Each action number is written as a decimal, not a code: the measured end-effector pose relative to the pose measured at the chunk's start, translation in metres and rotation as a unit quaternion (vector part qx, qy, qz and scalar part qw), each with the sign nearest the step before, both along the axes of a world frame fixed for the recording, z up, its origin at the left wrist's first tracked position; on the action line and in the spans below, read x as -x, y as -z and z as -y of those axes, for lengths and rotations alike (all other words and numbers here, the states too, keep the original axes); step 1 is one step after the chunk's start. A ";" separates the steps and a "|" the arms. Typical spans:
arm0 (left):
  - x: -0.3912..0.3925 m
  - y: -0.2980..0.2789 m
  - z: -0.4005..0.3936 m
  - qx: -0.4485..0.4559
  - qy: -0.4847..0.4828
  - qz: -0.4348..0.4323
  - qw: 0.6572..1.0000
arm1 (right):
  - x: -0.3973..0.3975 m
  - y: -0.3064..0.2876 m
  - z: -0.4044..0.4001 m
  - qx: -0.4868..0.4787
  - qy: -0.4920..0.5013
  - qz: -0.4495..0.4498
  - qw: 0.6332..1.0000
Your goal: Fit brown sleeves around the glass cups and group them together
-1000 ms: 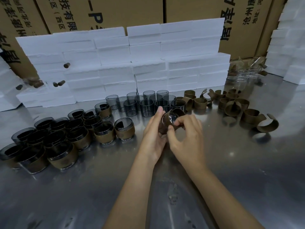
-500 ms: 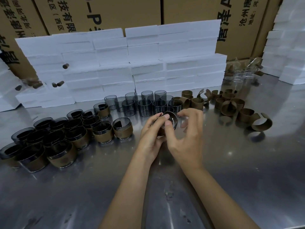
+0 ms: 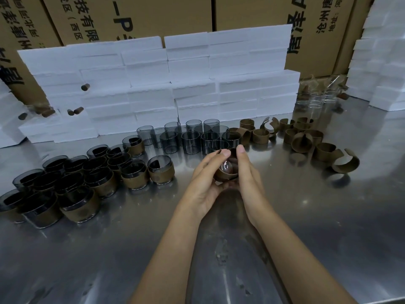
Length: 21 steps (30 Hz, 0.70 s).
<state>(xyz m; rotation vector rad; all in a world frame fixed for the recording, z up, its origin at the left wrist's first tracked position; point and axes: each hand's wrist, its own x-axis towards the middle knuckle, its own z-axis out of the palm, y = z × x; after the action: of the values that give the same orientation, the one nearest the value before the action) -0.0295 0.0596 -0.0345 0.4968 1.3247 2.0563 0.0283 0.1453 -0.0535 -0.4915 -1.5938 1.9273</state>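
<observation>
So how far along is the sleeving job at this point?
Well under way. Done: a cluster of sleeved cups grouped on the left of the metal table. In hand: the left hand and right hand hold one cup with a sleeve around it. Left: a batch of bare grey cups and loose brown sleeves behind.

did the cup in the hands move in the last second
Yes. The cup has dropped toward the person, away from the row of bare cups.

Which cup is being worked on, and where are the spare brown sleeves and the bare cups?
held cup [image 3: 226,171]: head view, glass bottom.
spare brown sleeves [image 3: 303,142]: head view, one curled sleeve.
bare cups [image 3: 190,142]: head view, one cup's wall.
</observation>
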 end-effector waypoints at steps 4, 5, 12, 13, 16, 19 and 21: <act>-0.001 -0.003 0.000 -0.011 -0.015 0.022 1.000 | -0.001 0.000 0.001 0.004 0.017 0.005 1.000; -0.002 -0.003 -0.001 -0.016 -0.017 0.028 0.999 | -0.001 0.000 0.000 0.007 0.033 0.004 0.999; 0.000 -0.004 -0.003 0.005 -0.036 0.062 0.997 | -0.001 -0.003 -0.009 0.097 0.019 -0.011 0.995; 0.002 -0.004 -0.003 0.013 -0.048 0.072 0.996 | -0.002 -0.004 -0.009 0.117 0.010 -0.016 0.993; 0.002 -0.001 -0.004 0.044 -0.092 0.055 0.993 | -0.003 -0.005 -0.009 0.138 -0.001 -0.017 0.990; 0.000 0.002 -0.008 0.079 -0.112 0.019 0.990 | -0.006 -0.008 -0.008 0.150 -0.007 -0.001 0.989; -0.003 -0.001 -0.009 0.080 -0.117 0.020 0.990 | -0.008 -0.009 -0.009 0.166 -0.005 -0.003 0.986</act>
<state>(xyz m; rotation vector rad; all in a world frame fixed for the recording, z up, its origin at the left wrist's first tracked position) -0.0263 0.0681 -0.0335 0.2360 1.5710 2.1103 0.0359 0.1542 -0.0446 -0.6106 -1.2753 2.2111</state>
